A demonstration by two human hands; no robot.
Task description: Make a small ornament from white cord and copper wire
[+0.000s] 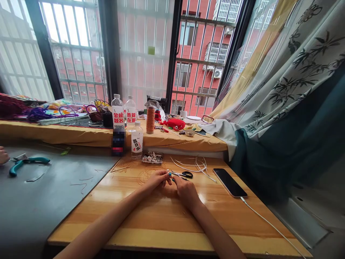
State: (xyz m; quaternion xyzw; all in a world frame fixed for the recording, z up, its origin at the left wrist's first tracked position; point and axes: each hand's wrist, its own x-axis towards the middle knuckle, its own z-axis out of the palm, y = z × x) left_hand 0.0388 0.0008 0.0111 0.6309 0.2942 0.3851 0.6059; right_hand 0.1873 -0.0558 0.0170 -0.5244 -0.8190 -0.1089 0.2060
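Over the middle of the wooden table my left hand (159, 178) is closed in a pinch on a small blue-and-white beaded piece (169, 173). Close beside it, my right hand (186, 191) is closed, its fingertips almost meeting the piece. What the right fingers grip is mostly hidden; only a small dark bit shows near them. Black-handled scissors (187, 174) lie just beyond the right hand. Thin copper-coloured wire (144, 176) is spread in loose loops behind the left hand.
A clear tray of small pale pieces (152, 157) stands beside a water bottle (137, 141). White cords (199, 166) and a phone (230, 182) with a cable lie right. Another person's hand (3, 155) is at far left, near teal-handled pliers (28, 162).
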